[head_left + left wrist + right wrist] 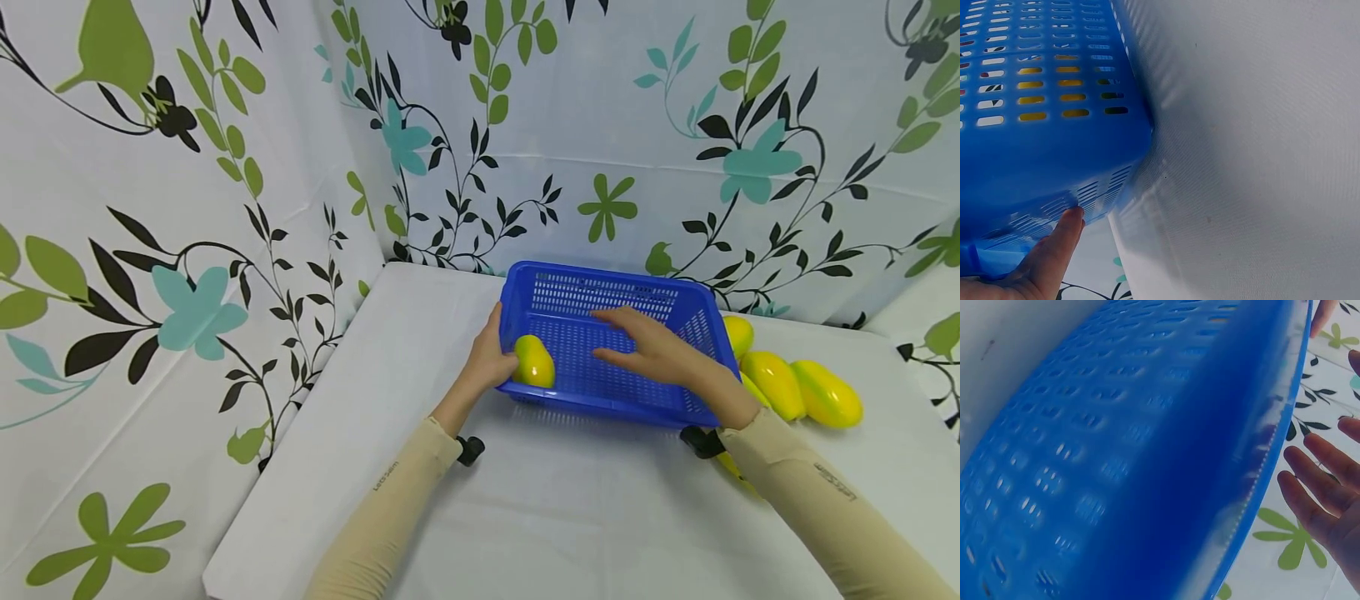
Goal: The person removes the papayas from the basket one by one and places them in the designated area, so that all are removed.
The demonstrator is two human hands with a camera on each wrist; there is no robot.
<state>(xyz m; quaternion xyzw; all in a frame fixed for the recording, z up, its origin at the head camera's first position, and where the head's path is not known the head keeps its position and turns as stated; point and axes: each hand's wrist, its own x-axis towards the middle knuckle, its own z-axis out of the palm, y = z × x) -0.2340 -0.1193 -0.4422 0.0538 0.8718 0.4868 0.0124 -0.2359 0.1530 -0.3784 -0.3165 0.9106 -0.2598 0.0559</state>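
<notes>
A blue perforated plastic basket (615, 407) stands on the white table, with one yellow-green mango (534, 363) inside at its left end. My left hand (489, 360) grips the left end wall, its thumb over the rim beside the mango. In the left wrist view, fingers (1060, 247) of that hand lie along the basket's outer side. Above the basket's right half, my right hand (660, 346) is spread with thumb and fingers apart and nothing between them. The right wrist view shows its fingers (1319, 497) beyond the basket rim (1266, 487).
Several yellow mangoes (825, 393) lie on the table just right of the basket. Under the right forearm, a yellow thing (729, 465) is mostly hidden. A cloth (525, 108) printed with leaves and flowers hangs behind the table (540, 517) and along its left side.
</notes>
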